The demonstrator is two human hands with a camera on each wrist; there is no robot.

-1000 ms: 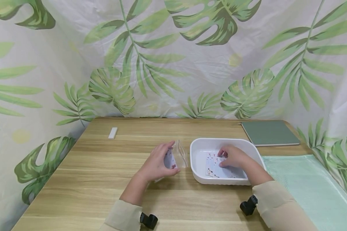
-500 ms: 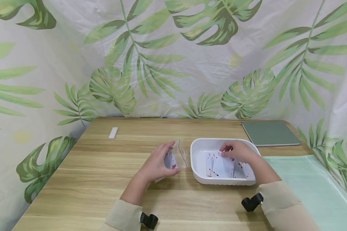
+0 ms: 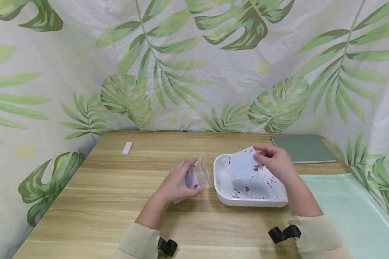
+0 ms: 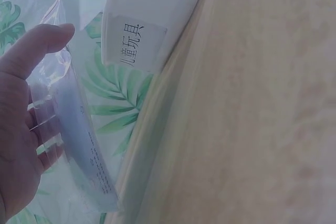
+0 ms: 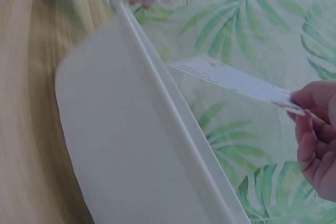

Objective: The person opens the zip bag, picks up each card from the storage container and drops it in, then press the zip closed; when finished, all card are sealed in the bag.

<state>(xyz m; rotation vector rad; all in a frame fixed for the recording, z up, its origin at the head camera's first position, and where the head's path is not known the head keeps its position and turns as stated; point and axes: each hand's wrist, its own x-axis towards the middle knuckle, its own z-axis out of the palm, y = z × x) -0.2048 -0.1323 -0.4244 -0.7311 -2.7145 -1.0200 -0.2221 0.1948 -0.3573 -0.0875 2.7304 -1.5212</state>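
Note:
Between the thumb and fingers of my left hand [image 3: 175, 182] stands a clear zip bag [image 3: 202, 173], its mouth facing right. Printed paper [image 4: 79, 124] shows through the plastic in the left wrist view. My right hand [image 3: 275, 162] pinches a patterned paper card [image 3: 243, 163] by its upper right corner, tilted above the white plastic basin [image 3: 219, 192]. Several similar cards [image 3: 259, 185] lie in the basin, partly covered by the held one. In the right wrist view the pinched card [image 5: 236, 83] appears nearly edge-on.
A green notebook [image 3: 304, 149] lies at the back right, behind a pale green mesh sheet [image 3: 347, 208]. Toward the back left sits a small white block [image 3: 127, 148]. The basin carries a printed label [image 4: 137, 43]. A leaf-patterned curtain [image 3: 181, 72] hangs behind the table.
My right hand has picked up a card from the basin and raised it, swinging its face up and leftward. The left hand and the bag have stayed in place.

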